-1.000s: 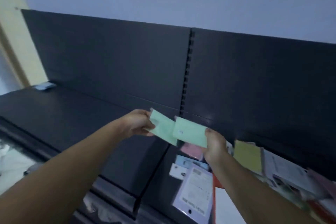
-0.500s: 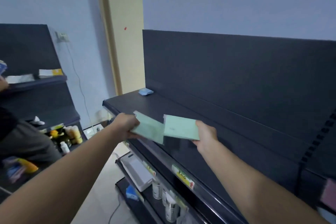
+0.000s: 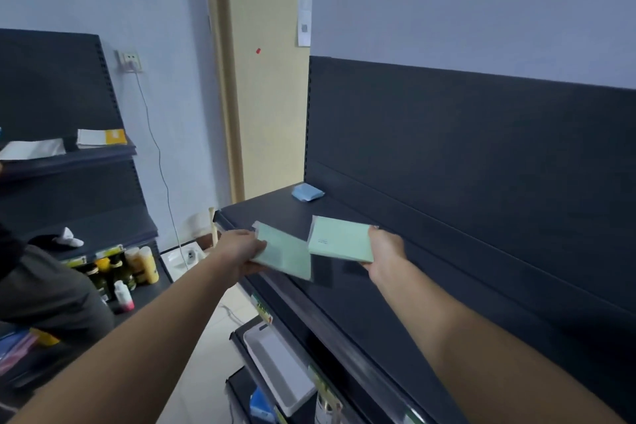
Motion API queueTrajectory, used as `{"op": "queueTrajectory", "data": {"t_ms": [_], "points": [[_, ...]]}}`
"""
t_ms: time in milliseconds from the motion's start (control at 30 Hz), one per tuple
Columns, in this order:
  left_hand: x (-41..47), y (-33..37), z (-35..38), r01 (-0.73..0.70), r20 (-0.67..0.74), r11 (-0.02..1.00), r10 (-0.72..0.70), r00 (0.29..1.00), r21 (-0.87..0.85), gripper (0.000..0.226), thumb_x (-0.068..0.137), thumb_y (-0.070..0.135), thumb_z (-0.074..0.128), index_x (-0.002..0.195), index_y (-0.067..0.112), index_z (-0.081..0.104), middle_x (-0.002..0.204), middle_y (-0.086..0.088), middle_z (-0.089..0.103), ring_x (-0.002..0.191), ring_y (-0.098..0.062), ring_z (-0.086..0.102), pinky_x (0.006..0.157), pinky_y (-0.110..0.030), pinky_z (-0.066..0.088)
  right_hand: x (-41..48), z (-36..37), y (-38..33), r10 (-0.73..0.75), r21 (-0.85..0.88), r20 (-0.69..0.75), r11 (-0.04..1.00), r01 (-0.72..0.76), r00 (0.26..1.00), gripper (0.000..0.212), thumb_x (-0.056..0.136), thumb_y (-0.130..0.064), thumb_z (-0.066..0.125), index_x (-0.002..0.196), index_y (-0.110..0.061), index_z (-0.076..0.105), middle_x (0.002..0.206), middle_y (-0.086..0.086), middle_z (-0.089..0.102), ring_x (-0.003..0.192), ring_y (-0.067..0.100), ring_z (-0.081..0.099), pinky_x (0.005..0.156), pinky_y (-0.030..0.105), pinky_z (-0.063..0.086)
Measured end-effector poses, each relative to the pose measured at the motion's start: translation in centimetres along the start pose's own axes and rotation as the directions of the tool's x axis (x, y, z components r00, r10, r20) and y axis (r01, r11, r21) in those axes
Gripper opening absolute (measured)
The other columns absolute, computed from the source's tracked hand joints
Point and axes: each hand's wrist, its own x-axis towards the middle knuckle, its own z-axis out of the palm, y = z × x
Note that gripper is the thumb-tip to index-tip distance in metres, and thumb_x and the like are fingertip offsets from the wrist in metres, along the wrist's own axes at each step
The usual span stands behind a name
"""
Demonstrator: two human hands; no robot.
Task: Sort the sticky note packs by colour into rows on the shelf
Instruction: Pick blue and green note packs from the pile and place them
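I hold two green sticky note packs over the dark shelf [image 3: 361, 303]: my left hand [image 3: 237, 253] clamps one green pack [image 3: 284, 253] by its left edge, my right hand [image 3: 385, 249] clamps the other green pack [image 3: 340, 239] by its right edge. A blue pack [image 3: 307, 191] lies well beyond both grips, at the shelf's far end.

The small label [image 3: 322, 241] on the right green pack [image 3: 340, 239] is illegible.
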Motion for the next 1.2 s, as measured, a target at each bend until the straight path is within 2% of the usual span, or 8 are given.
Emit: {"op": "queueTrajectory", "data": {"t_ms": [233,333,533,700,933,1033,1100,1200], "points": [[10.1,4.3,3.1,-0.008,0.045,0.999,0.005,0.999,0.050,0.006,0.090,-0.006,0.050,0.089,-0.004,0.056,0.093,-0.020,0.058,0.073,-0.026,0.059,0.057,-0.034,0.056,8.8,5.0,-2.5,-0.035,-0.017,-0.001,0.999,0.034,0.999,0.021,0.096,-0.018,0.047,0.078,-0.008,0.051,0.076,0.005,0.056,0.083,0.026,0.056,0.084,0.039,0.049],[14.0,5.4,4.7,-0.021,0.076,0.999,0.017,0.997,0.049,0.019,0.089,-0.008,0.050,0.074,0.002,0.053,0.083,-0.017,0.058,0.066,-0.025,0.057,0.040,-0.025,0.053,11.8,6.0,-3.8,-0.039,-0.004,-0.029,0.999,0.039,0.999,0.020,0.096,-0.017,0.047,0.079,-0.007,0.051,0.075,0.005,0.055,0.079,0.025,0.056,0.080,0.038,0.048],[19.9,5.6,8.7,0.004,0.195,0.993,-0.027,0.980,0.117,0.019,0.091,-0.006,0.050,0.075,0.003,0.052,0.084,-0.018,0.057,0.064,-0.022,0.056,0.039,-0.026,0.052,15.7,6.6,-4.4,0.007,0.072,-0.097,0.997,0.000,0.995,0.008,0.097,-0.012,0.046,0.096,-0.004,0.049,0.072,0.005,0.050,0.062,0.017,0.048,0.082,0.038,0.046],[25.7,5.8,11.4,0.023,0.303,0.975,-0.091,0.949,0.221,0.010,0.091,-0.005,0.050,0.086,0.001,0.055,0.085,-0.015,0.058,0.066,-0.021,0.058,0.040,-0.024,0.053,20.1,7.6,-3.3,0.000,0.032,-0.197,0.999,0.006,0.980,0.028,0.096,-0.013,0.046,0.117,0.005,0.053,0.092,0.011,0.052,0.086,0.025,0.050,0.095,0.046,0.044],[31.1,6.3,14.6,-0.021,0.499,0.946,-0.152,0.853,0.324,0.021,0.091,-0.008,0.044,0.081,0.005,0.057,0.081,-0.010,0.060,0.068,-0.019,0.058,0.042,-0.022,0.052,24.6,9.2,-1.5,0.024,0.128,-0.407,0.991,0.031,0.913,0.016,0.097,-0.020,0.046,0.100,-0.006,0.053,0.078,0.007,0.052,0.072,0.023,0.052,0.072,0.035,0.046],[33.2,5.3,15.3,-0.056,0.519,0.933,-0.146,0.842,0.355,0.024,0.088,-0.014,0.041,0.080,0.004,0.055,0.078,-0.012,0.056,0.068,-0.023,0.056,0.041,-0.022,0.050,25.8,10.0,0.1,0.053,0.069,-0.431,0.997,-0.026,0.901,0.029,0.093,-0.013,0.047,0.118,0.001,0.054,0.104,0.014,0.061,0.094,0.029,0.057,0.088,0.040,0.050],[34.6,4.0,15.5,-0.199,0.514,0.857,-0.086,0.854,0.476,0.020,0.085,-0.013,0.044,0.088,0.001,0.058,0.081,-0.012,0.052,0.083,-0.032,0.061,0.054,-0.027,0.046,25.8,10.4,1.3,0.037,-0.042,-0.466,0.997,-0.064,0.884,0.037,0.089,-0.008,0.047,0.125,-0.001,0.053,0.122,0.014,0.058,0.100,0.027,0.057,0.087,0.037,0.051],[35.2,3.0,15.5,-0.406,0.535,0.710,0.049,0.844,0.575,0.023,0.077,-0.006,0.047,0.092,-0.001,0.063,0.081,-0.011,0.059,0.098,-0.038,0.060,0.065,-0.027,0.036,25.2,10.5,2.2,-0.121,-0.364,-0.511,0.927,-0.086,0.851,0.029,0.086,-0.011,0.049,0.112,0.000,0.059,0.115,0.014,0.062,0.100,0.028,0.060,0.081,0.033,0.050]]}}
